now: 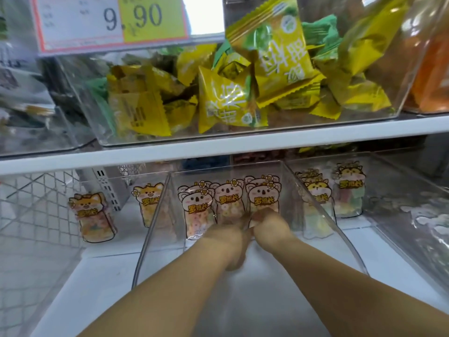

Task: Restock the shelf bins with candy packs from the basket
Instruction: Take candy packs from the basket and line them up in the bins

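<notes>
both bare forearms reach forward and draw together toward the hands, the left forearm (170, 283) coming in from the lower left and the right forearm (340, 271) from the lower right. the left hand (228, 237) and right hand (269, 222) sit backs up, just beside each other, with the right one a little further forward. the fingers of both bend forward and down, too blurred to tell whether they pinch anything.

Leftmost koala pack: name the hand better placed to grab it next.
Left. The left hand is nearest the leftmost koala pack; the right hand is at the rightmost pack and would likely have to cross the left.
</notes>
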`<state>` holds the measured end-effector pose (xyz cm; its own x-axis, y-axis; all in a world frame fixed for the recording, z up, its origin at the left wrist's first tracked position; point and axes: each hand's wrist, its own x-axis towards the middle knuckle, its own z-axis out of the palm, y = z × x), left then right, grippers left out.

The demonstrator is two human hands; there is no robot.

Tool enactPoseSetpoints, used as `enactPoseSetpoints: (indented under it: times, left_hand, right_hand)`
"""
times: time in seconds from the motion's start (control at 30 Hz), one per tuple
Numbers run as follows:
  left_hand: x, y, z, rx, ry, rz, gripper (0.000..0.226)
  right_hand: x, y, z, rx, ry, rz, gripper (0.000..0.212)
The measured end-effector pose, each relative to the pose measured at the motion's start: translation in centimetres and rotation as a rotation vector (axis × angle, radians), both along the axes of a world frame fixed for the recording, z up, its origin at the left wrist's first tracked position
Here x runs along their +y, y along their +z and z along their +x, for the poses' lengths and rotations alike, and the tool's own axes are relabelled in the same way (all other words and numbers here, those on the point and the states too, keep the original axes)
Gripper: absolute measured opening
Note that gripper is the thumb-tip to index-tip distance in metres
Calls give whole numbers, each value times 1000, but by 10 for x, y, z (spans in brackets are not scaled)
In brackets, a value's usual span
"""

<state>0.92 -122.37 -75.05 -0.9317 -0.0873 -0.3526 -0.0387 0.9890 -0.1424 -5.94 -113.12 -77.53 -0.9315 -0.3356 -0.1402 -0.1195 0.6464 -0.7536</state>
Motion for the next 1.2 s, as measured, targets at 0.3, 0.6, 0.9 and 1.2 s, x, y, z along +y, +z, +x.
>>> enactPoseSetpoints:
  times: [0.3, 0.6, 0.9, 1.2]
  left_hand:
    - [-20, -13, 11, -213, 302, -200, 77]
    - [-20, -9, 13, -155, 345, -127, 75]
    - [8, 41, 78, 248, 304, 138, 57]
    - [40, 46, 207, 845, 244, 563, 27]
  right_hand:
    - [-3, -7, -5, 76, 58, 102, 44]
    - [5, 6, 5, 52, 125, 108, 46]
    - [41, 45, 59, 102, 261, -37, 46]
    - [116, 62, 172, 547, 458, -299, 19]
